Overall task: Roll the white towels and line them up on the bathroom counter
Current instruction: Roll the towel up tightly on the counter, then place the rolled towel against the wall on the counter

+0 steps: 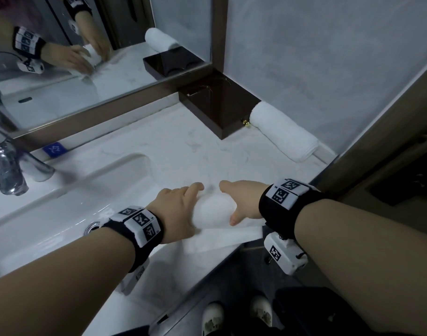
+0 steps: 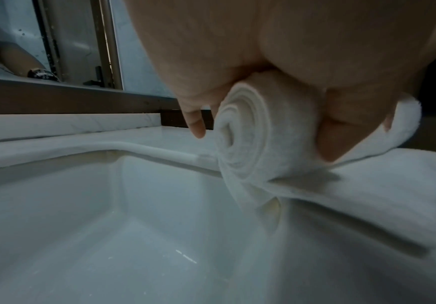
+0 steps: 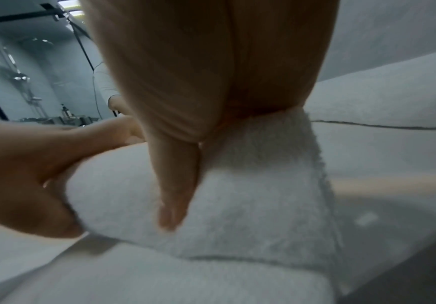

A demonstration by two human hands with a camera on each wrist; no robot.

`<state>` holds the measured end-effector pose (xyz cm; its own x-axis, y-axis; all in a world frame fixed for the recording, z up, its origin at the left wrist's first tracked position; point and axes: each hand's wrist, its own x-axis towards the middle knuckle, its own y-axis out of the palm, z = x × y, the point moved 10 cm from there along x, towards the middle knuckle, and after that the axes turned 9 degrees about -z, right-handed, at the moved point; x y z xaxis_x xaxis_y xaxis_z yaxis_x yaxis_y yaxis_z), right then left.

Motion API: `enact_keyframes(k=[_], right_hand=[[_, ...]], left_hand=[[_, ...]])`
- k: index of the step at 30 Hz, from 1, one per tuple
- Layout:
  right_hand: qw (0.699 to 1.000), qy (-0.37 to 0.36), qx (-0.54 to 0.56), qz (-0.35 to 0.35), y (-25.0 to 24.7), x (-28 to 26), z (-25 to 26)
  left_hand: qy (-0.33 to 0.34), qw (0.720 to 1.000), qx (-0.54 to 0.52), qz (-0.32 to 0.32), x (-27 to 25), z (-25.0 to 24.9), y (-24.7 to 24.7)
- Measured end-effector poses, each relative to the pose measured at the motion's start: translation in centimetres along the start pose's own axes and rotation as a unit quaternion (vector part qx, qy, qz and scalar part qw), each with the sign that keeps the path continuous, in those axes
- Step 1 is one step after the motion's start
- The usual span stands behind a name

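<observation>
The half-rolled white terry towel (image 1: 213, 210) lies at the front edge of the pale marble counter (image 1: 173, 141), its flat tail (image 1: 222, 240) still unrolled toward the person. The left hand (image 1: 178, 209) and right hand (image 1: 244, 200) curl round the roll's two ends. Even pressure from both should keep the spiral tight and its ends flush. A finished white rolled towel (image 1: 282, 130) waits beside the dark brown box (image 1: 217, 105).

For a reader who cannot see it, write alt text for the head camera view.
Both hands, left hand and right hand, grip a half-rolled white terry towel on the pale marble counter beside the white basin. A finished rolled white towel lies near the wall beside a dark brown box.
</observation>
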<state>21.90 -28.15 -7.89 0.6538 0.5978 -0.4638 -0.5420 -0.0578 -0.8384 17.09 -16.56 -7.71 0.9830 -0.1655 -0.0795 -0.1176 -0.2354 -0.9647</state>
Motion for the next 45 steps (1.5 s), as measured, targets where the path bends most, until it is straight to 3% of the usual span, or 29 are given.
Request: enact_keyframes(k=[3, 6, 9, 15, 20, 24, 30, 34, 37, 41, 45], right_hand=[[0.993, -0.039, -0.080, -0.071, -1.1, 0.5, 0.6], [0.965, -0.084, -0.167, -0.185, -2.3, 0.6, 1.3], [0.951, -0.086, -0.153, -0.255, -2.5, 0.2, 0.8], [0.917, -0.067, -0.129, -0.371, -2.5, -0.7, -0.3], [0.933, -0.034, -0.075, -0.349, -2.1, -0.8, -1.5], [0.951, 0.016, 0.015, -0.307, -2.0, -0.7, -3.0], [0.967, 0.044, -0.068, -0.243, -2.2, 0.6, -3.8], [0.953, 0.022, -0.115, -0.279, -2.6, 0.8, -3.0], [0.944, 0.009, -0.150, -0.294, -2.7, 0.9, -2.7], [0.931, 0.003, -0.175, -0.321, -3.0, 0.8, -2.7], [0.947, 0.005, -0.180, -0.267, -2.7, 1.8, -3.6]], left_hand=[[-0.027, 0.999, -0.023, 0.039, 0.9, -0.1, -0.2], [-0.063, 0.992, -0.075, 0.078, 2.0, 0.0, 0.4], [-0.084, 0.991, -0.047, 0.096, 3.2, 0.1, 1.3], [-0.051, 0.994, 0.087, 0.034, 4.8, -0.3, 1.5], [-0.003, 0.988, 0.151, -0.036, 5.7, -1.6, 0.4], [0.014, 0.979, 0.195, -0.053, 6.0, -2.2, 0.2], [0.031, 0.982, 0.181, -0.052, 6.0, -2.5, 0.3], [0.029, 0.997, 0.068, 0.014, 5.2, -1.7, -0.1], [-0.026, 0.994, 0.006, 0.104, 5.4, -1.1, -0.5], [-0.059, 0.983, 0.040, 0.168, 6.8, -2.0, -0.4], [-0.106, 0.976, 0.034, 0.186, 7.3, -1.9, 0.2]])
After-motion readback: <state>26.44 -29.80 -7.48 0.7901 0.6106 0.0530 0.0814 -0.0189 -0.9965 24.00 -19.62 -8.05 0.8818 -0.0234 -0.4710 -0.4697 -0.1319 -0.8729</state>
